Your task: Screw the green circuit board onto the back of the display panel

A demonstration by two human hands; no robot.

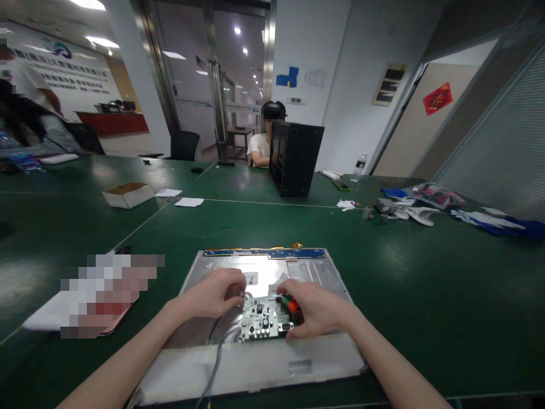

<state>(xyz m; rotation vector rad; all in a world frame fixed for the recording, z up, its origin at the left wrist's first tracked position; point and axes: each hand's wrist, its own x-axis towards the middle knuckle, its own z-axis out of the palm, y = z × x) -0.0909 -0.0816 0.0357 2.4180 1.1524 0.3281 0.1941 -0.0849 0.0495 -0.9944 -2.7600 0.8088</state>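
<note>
A silver metal display panel [323,272] lies flat on the green table, with a blue strip board [264,253] along its far edge. A small green circuit board [261,321] sits on the panel near me. My left hand [213,295] is curled at the board's far left corner, fingers pinched on something I cannot make out. My right hand [317,309] rests at the board's right side, wrapped round a tool with an orange and green handle [292,305]. Grey cables [217,352] run from the board toward me.
A black computer case [293,159] stands across the table with a seated person [260,145] behind it. A cardboard box [128,194] and papers [189,201] lie far left. Gloves, bags and small parts [421,207] lie far right. A blurred item [102,295] lies left of the panel.
</note>
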